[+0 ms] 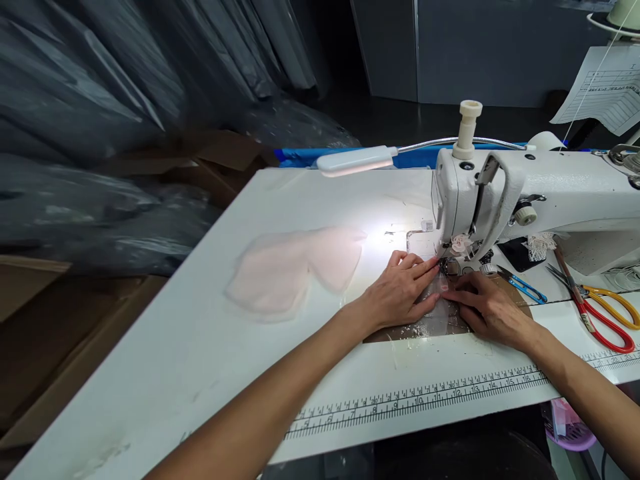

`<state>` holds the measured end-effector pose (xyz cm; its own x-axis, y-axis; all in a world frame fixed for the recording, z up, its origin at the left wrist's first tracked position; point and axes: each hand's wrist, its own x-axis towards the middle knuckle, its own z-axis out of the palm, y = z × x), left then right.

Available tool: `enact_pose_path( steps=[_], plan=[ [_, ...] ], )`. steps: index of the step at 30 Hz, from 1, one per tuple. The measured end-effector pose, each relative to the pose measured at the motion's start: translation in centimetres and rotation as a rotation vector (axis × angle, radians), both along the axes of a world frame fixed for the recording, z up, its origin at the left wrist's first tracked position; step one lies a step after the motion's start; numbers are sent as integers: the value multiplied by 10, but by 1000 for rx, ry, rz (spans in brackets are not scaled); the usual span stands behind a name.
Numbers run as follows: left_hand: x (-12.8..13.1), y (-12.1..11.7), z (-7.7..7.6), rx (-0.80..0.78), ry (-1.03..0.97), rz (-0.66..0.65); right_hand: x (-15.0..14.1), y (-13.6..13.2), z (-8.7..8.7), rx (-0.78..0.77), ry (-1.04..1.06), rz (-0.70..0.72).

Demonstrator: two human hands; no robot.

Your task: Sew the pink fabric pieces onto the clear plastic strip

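Note:
My left hand [403,290] lies flat with fingers stretched out, pressing a piece of sheer fabric [437,319] on the sewing machine's bed. Its fingertips reach close beside the presser foot [451,267]. Opposite, my right hand [487,307] pinches the fabric's edge between thumb and forefinger, just in front of the foot. The white sewing machine [465,193] stands over both hands; its needle tip is too small to make out. Beneath the fabric is a brown plate [387,335] with white specks on it. Pale pink sheer pieces [295,270] lie flat on the table to the left.
Blue thread snips [523,285] and orange- and red-handled scissors [607,320] lie right of my right hand. A lamp [355,161] lights the table [210,360]. A printed ruler [415,403] runs along the front edge. Cardboard boxes [75,353] stand at left.

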<state>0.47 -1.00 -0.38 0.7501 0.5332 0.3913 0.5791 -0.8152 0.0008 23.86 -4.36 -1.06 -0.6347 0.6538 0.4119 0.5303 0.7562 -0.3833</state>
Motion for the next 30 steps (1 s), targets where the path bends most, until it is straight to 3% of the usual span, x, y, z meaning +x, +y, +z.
enact_pose_path(
  steps=[17, 24, 30],
  plan=[
    [-1, -2, 0, 25, -44, -5, 2, 1, 0, -50, 35, -10],
    [3, -2, -2, 135, -177, -201, 2, 1, 0, -46, 19, -7],
    [-1, -5, 4, 89, -144, -211, 1, -1, 3, -13, 2, -1]
  ],
)
